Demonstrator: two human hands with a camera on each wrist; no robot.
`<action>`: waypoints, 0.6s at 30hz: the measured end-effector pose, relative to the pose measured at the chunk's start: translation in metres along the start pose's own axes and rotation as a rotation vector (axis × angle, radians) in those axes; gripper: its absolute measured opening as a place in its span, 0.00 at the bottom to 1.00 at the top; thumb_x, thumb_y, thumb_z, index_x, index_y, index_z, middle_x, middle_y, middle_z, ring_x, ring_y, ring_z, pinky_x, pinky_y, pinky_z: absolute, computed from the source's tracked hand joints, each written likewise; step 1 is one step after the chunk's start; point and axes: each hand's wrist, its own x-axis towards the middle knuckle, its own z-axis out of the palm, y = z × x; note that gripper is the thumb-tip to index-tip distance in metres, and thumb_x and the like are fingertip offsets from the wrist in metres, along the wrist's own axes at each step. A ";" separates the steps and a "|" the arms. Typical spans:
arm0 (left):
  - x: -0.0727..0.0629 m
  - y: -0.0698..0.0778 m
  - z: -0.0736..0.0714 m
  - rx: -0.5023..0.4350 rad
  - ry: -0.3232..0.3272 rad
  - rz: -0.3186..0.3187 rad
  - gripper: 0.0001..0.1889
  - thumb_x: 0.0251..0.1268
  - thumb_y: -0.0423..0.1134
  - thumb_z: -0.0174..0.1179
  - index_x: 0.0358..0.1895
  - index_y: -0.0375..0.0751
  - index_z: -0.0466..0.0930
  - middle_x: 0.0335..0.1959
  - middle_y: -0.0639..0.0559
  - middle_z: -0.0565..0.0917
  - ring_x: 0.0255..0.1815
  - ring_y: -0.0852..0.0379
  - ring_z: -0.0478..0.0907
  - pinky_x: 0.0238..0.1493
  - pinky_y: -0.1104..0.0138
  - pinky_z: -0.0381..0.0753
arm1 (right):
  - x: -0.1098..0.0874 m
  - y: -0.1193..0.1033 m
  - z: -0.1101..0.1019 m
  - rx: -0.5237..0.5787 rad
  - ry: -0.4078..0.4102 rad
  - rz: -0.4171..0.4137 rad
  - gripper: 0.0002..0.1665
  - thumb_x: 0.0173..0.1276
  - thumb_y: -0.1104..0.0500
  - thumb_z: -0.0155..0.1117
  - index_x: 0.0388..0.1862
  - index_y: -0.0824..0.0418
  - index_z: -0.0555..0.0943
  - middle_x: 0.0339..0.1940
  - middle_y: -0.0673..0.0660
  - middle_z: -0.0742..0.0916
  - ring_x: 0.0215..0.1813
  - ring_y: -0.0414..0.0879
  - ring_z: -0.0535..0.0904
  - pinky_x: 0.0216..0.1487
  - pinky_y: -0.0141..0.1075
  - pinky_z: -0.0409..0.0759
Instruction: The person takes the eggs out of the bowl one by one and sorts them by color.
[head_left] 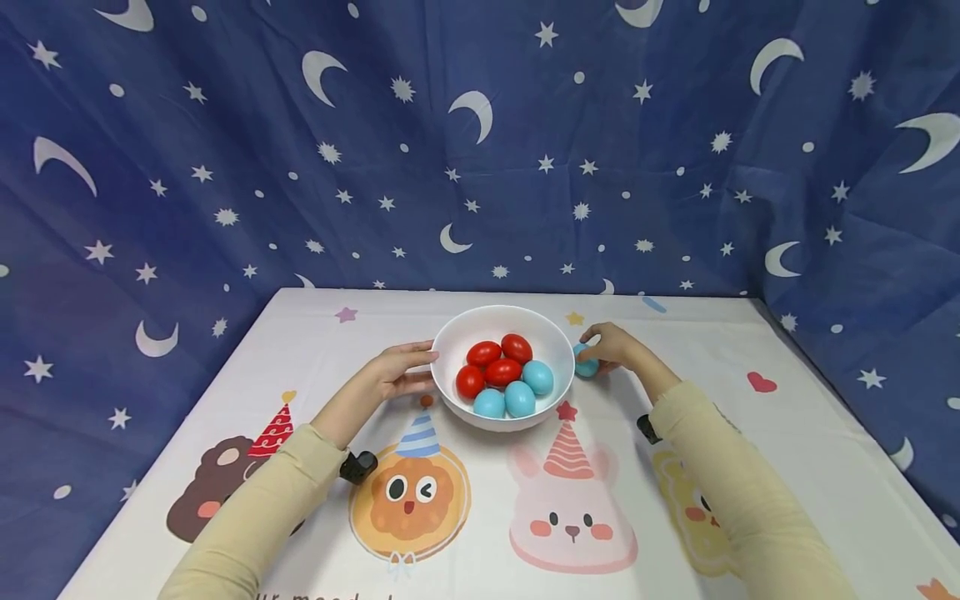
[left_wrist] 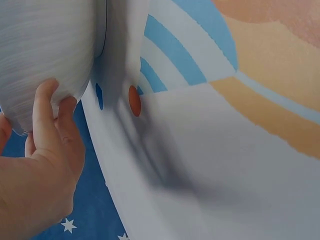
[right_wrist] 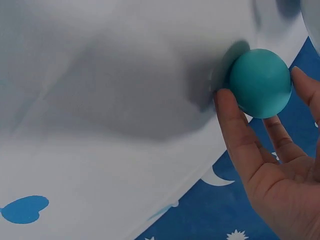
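Observation:
A white bowl [head_left: 502, 318] stands on the table with several glossy red eggs [head_left: 503, 372] and three light blue eggs [head_left: 520, 399] inside. My left hand [head_left: 401, 372] is at the bowl's left side, its extended fingers touching the outer wall; the left wrist view shows the fingertips against the bowl [left_wrist: 45, 50] near its underside. Just right of the bowl, my right hand [head_left: 617, 346] holds another blue egg [head_left: 587, 367] low over the tabletop. In the right wrist view, thumb and fingers surround this egg [right_wrist: 260, 84] from opposite sides.
A white tablecloth [head_left: 697, 333] with printed cartoon animals, stars and hearts covers the table. Behind it hangs a dark blue curtain [head_left: 525, 233] with white moons and stars. Small black wrist devices [head_left: 358, 467] sit at both cuffs.

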 end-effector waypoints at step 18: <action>-0.003 0.001 0.001 0.023 0.007 0.001 0.28 0.70 0.34 0.53 0.72 0.44 0.59 0.69 0.39 0.63 0.54 0.48 0.75 0.44 0.67 0.87 | 0.002 -0.003 -0.003 -0.030 0.000 0.010 0.31 0.64 0.55 0.62 0.60 0.72 0.68 0.41 0.63 0.74 0.32 0.46 0.75 0.43 0.41 0.88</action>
